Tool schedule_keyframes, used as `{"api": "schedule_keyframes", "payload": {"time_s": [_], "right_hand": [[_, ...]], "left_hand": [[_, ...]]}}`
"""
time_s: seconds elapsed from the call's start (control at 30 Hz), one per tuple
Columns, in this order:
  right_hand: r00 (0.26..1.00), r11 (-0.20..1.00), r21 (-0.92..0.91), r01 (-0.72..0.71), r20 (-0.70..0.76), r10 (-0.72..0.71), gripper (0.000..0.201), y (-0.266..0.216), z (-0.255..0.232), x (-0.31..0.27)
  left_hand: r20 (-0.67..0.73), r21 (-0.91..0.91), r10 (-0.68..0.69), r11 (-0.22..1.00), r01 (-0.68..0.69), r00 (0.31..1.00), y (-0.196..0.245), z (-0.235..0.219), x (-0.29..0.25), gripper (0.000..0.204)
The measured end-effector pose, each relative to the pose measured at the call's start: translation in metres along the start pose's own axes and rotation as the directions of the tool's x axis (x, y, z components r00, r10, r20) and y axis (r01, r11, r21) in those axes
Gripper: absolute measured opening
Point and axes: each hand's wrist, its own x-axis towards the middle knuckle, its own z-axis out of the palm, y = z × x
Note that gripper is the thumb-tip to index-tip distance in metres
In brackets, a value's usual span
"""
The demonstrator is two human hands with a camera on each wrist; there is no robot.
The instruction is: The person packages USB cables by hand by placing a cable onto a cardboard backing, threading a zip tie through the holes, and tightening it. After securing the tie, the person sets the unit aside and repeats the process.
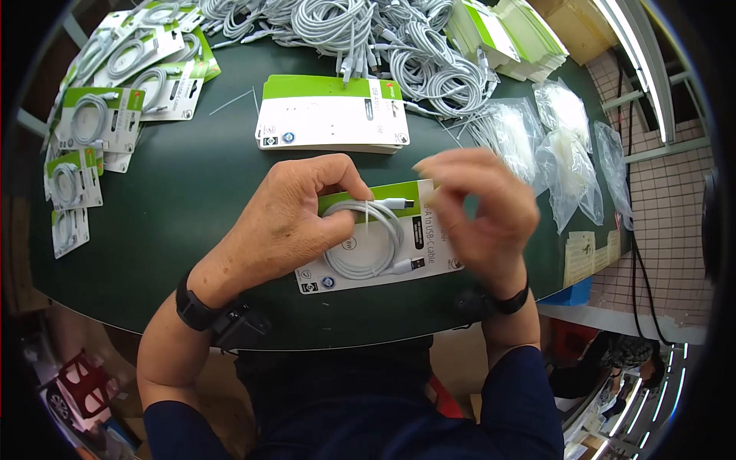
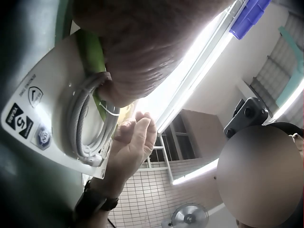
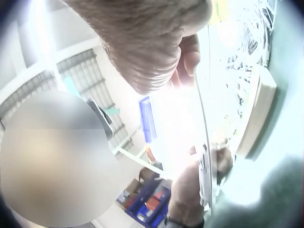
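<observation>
My left hand (image 1: 295, 211) pinches a coiled white USB cable (image 1: 391, 230) at its left side, together with the green and white backing card (image 1: 438, 249) beneath it. A thin white tie (image 1: 366, 218) goes round the upper part of the coil. Both plugs point right across the card, one above the other. In the left wrist view the coil (image 2: 80, 126) lies against the card's printed face (image 2: 52, 99). Blurred, my right hand (image 1: 491, 211) hovers by the card's right end, its fingers loosely bent and nothing visible between them.
A stack of backing cards (image 1: 330, 115) lies just beyond my hands. Behind it are heaped coiled cables (image 1: 330, 23) and more card stacks (image 1: 529, 38). Carded cables (image 1: 92, 123) overlap on the left; clear plastic bags (image 1: 571, 157) lie on the right of the green table (image 1: 192, 165).
</observation>
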Motion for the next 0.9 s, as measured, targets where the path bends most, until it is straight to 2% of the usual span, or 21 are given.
{"api": "schedule_keyframes", "payload": {"time_s": [0.03,0.07,0.1,0.17,0.2,0.27,0.3,0.33,0.37,0.4,0.5,0.53,0.63,0.67,0.77,0.8,0.9], "right_hand": [[0.990,0.992,0.029,-0.120,-0.070,0.122,0.012,0.004,-0.011,0.000],[0.988,0.992,0.031,-0.123,-0.088,0.125,0.012,0.011,-0.017,0.001],[0.951,0.945,0.163,-0.284,-0.080,0.299,0.013,0.024,-0.022,0.001],[0.799,0.726,0.413,-0.550,0.006,0.602,0.017,0.038,-0.024,0.000],[0.797,0.726,0.422,-0.543,-0.013,0.604,0.017,0.038,-0.020,-0.003],[0.756,0.635,0.411,-0.654,0.351,0.552,0.024,0.035,-0.006,-0.005],[0.762,0.635,0.420,-0.648,0.340,0.552,0.024,0.037,0.000,-0.008],[0.828,0.703,0.453,-0.548,0.412,0.380,0.028,0.042,0.006,-0.014],[0.859,0.751,0.492,-0.441,0.474,0.194,0.031,0.044,0.010,-0.018],[0.863,0.754,0.494,-0.433,0.468,0.189,0.031,0.043,0.012,-0.024],[0.784,0.561,0.551,-0.618,0.481,0.392,0.037,0.033,0.015,-0.044],[0.785,0.564,0.550,-0.616,0.480,0.390,0.037,0.038,0.016,-0.043],[0.818,0.717,0.472,-0.513,0.522,0.242,0.039,0.050,0.019,-0.033],[0.816,0.718,0.468,-0.515,0.524,0.244,0.039,0.051,0.018,-0.031],[0.826,0.865,0.349,-0.360,0.550,0.122,0.035,0.044,0.015,-0.019],[0.824,0.868,0.345,-0.358,0.553,0.121,0.035,0.045,0.017,-0.018],[0.929,0.897,0.424,-0.124,0.368,-0.045,0.027,0.048,0.026,-0.017]], "left_hand": [[0.010,0.013,-0.002,1.000,0.001,1.000,0.001,0.000,-0.001,0.022],[0.013,-0.020,-0.002,1.000,0.003,1.000,0.003,0.000,-0.001,0.023],[0.015,-0.051,-0.001,0.999,0.002,1.000,0.004,0.003,0.000,0.024],[0.032,-0.067,0.001,0.998,0.001,0.999,0.007,0.004,-0.001,0.026],[0.021,-0.081,0.019,0.997,-0.018,1.000,0.007,0.005,-0.002,0.026],[-0.007,-0.111,0.055,0.992,-0.056,0.998,0.006,0.006,-0.004,0.027],[0.001,-0.099,0.057,0.993,-0.057,0.998,0.006,0.005,-0.004,0.027],[-0.003,-0.102,0.075,0.992,-0.075,0.997,0.004,0.005,-0.003,0.026],[-0.010,-0.108,0.093,0.990,-0.093,0.996,0.003,0.005,-0.003,0.025],[-0.017,-0.116,0.112,0.987,-0.113,0.994,0.003,0.004,-0.002,0.024],[-0.043,-0.077,0.134,0.988,-0.137,0.990,0.003,0.005,-0.002,0.025],[-0.056,-0.061,0.140,0.988,-0.144,0.989,0.003,0.005,-0.002,0.025],[-0.046,0.038,0.207,0.978,-0.205,0.977,0.003,0.005,-0.002,0.027],[-0.038,0.085,0.236,0.969,-0.232,0.971,0.004,0.005,-0.002,0.028],[-0.025,0.118,0.283,0.953,-0.278,0.959,0.004,0.005,-0.002,0.028],[-0.018,0.137,0.306,0.944,-0.301,0.952,0.004,0.006,-0.001,0.029],[-0.007,0.162,0.308,0.939,-0.303,0.951,0.005,0.008,-0.003,0.029]]}}
